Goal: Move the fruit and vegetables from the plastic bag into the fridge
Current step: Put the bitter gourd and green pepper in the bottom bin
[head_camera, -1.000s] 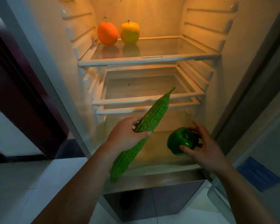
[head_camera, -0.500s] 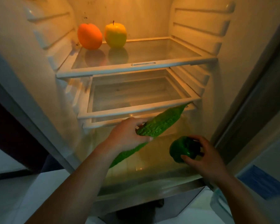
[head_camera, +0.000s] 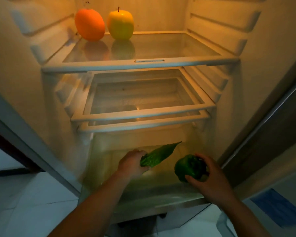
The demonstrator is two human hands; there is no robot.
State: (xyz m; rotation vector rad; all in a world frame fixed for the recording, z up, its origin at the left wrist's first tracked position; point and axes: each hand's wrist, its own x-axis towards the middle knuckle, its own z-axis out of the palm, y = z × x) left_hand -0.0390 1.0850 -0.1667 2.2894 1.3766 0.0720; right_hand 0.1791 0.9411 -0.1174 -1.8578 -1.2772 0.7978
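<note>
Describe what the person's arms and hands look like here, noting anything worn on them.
Both are bare. The left hand and right hand wear no gloves or visible rings. The left forearm and right forearm show no sleeve down to the picture's edge, and no watch, band or marking at either wrist. Dim light could hide small details.

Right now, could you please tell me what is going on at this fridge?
A person is loading an open fridge. Their left hand holds a bitter gourd, its tip pointing into the bottom compartment. Their right hand holds a green pepper beside it at the same level. Neither looks set down yet. An orange and a yellow-green apple already sit side by side at the back left of the top shelf.
</note>
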